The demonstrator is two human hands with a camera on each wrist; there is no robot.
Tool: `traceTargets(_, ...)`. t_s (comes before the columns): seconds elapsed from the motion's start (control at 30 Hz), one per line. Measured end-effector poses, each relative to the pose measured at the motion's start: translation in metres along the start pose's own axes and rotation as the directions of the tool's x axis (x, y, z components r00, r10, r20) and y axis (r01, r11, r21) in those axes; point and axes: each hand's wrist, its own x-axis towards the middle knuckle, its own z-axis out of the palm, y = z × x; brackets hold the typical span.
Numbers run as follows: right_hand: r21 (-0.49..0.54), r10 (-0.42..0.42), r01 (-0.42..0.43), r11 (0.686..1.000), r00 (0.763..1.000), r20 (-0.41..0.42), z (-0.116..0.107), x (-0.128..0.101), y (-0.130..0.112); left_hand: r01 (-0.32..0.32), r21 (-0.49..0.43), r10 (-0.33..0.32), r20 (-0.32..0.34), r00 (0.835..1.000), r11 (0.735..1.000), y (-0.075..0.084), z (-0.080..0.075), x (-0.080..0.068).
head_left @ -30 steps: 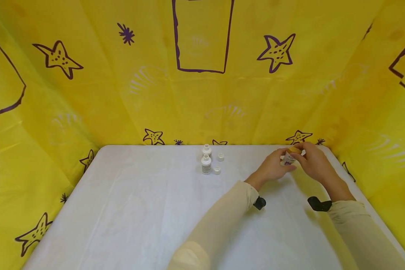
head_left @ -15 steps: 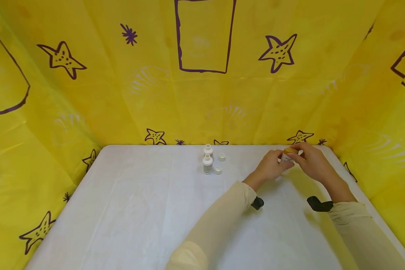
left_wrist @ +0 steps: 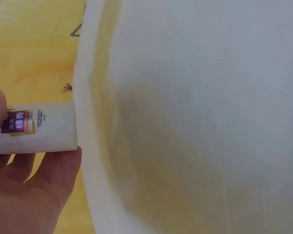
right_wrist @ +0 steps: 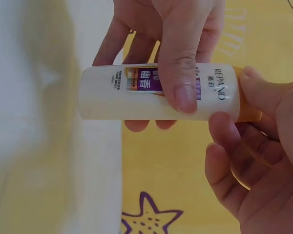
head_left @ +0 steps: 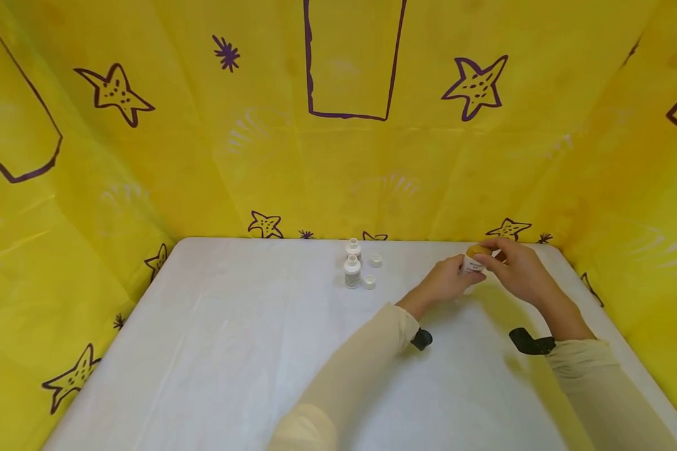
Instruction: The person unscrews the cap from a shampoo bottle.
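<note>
Your left hand grips bottle body, right of frame; your right hand pinches its orange cap.

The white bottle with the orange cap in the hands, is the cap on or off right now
On. The orange cap sits on the bottle, pinched by the right hand; the left hand grips the body.

Both arms wear long cream-coloured sleeves of soft, plain cloth that end at the wrists with slightly gathered cuffs. A small black camera mount is strapped under the left wrist, and a black strap with a mount sits on the right wrist. The left hand and right hand are bare, without rings or gloves
</note>
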Motion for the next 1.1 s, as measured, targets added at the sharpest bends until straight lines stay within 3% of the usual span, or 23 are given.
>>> traceTargets(0.2, -0.005, -0.024, 0.024, 1.0, 0.999, -0.042, 0.006, 0.002, -0.008, -0.014, 0.042, 0.015, -0.016, 1.0, 0.999, -0.001, -0.007, -0.009)
traceTargets(0.43, -0.044, 0.007, -0.009, 0.999, 0.998, -0.055, 0.013, 0.005, -0.018, 0.025, 0.133, -0.02, -0.034, 0.999, 0.991, 0.004, -0.016, -0.023)
traceTargets(0.7, -0.042, 0.064, -0.065, 0.997, 0.998, -0.022, 0.026, 0.006, -0.035, 0.069, 0.377, -0.035, -0.096, 0.995, 0.924, 0.003, -0.034, -0.042)
traceTargets(0.93, -0.004, 0.175, -0.175, 0.985, 0.984, 0.027, 0.038, 0.009, -0.055, 0.055, 0.39, -0.005, -0.129, 0.992, 0.919, -0.002, -0.046, -0.057)
traceTargets(1.1, 0.001, 0.182, -0.182, 0.983, 0.983, 0.023, 0.048, 0.011, -0.067, 0.046, 0.407, 0.017, -0.149, 0.989, 0.912, -0.007, -0.055, -0.068)
